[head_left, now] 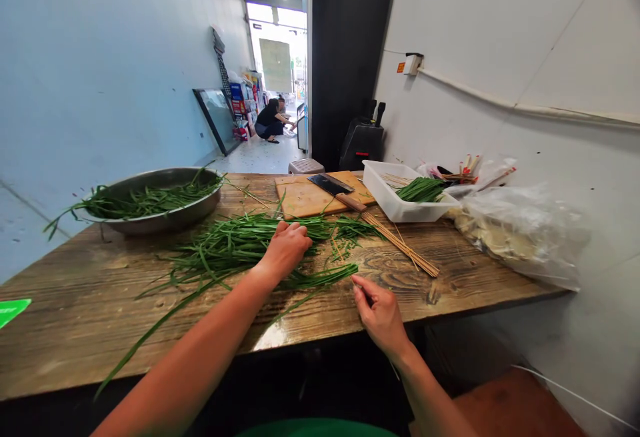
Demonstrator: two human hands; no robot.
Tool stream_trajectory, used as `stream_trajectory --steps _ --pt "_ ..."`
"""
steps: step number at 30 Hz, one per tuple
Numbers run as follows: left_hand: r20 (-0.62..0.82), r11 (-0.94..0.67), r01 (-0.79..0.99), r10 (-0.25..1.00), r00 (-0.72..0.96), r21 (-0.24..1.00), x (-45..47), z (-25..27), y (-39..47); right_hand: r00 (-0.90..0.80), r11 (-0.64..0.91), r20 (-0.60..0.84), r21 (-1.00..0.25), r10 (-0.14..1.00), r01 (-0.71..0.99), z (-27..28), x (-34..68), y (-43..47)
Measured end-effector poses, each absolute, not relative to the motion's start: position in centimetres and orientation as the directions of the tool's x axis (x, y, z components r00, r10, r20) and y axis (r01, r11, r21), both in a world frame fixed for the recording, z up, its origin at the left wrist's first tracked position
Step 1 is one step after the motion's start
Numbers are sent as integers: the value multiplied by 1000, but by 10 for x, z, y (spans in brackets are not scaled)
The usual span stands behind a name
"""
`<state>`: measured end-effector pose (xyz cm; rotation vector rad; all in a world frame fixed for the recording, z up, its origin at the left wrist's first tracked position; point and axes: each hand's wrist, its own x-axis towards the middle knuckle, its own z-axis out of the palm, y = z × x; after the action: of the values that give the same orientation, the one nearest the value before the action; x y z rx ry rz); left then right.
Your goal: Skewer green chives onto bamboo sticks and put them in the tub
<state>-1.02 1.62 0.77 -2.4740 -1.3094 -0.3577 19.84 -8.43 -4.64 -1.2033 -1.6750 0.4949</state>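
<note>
A loose pile of garlic chives lies across the middle of the wooden table. My left hand is closed on chives at the pile's right part, its fingertips partly hidden. Close to the table's front edge, my right hand pinches a thin bamboo skewer, most of it hidden by the fingers. Its fingertips are at the cut ends of a small row of chives. Behind the hands, a bundle of bamboo skewers lies slanted beside chopped chive bits.
A cleaver rests on a cutting board. To the left stands a metal basin of chives. A white plastic tray holds chives and skewers, next to a clear plastic bag. A person crouches far back near the doorway.
</note>
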Motion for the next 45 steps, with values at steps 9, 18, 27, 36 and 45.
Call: stream_trajectory --steps 9,18,27,36,45 --pt "417 -521 682 846 333 513 1 5 19 -60 458 490 -754 869 471 -44 200 -85" --pt "230 -276 595 961 154 755 7 0 20 -64 466 499 -747 864 474 -43 199 -85" --pt "268 -314 564 949 166 763 12 -1 18 -90 484 503 -743 859 463 -43 199 -84" --pt "297 -335 545 941 160 769 14 -2 16 -96 478 494 -744 864 467 -44 199 -84" --pt "302 -325 564 943 137 759 15 0 16 -89 476 497 -742 863 472 -44 198 -84"
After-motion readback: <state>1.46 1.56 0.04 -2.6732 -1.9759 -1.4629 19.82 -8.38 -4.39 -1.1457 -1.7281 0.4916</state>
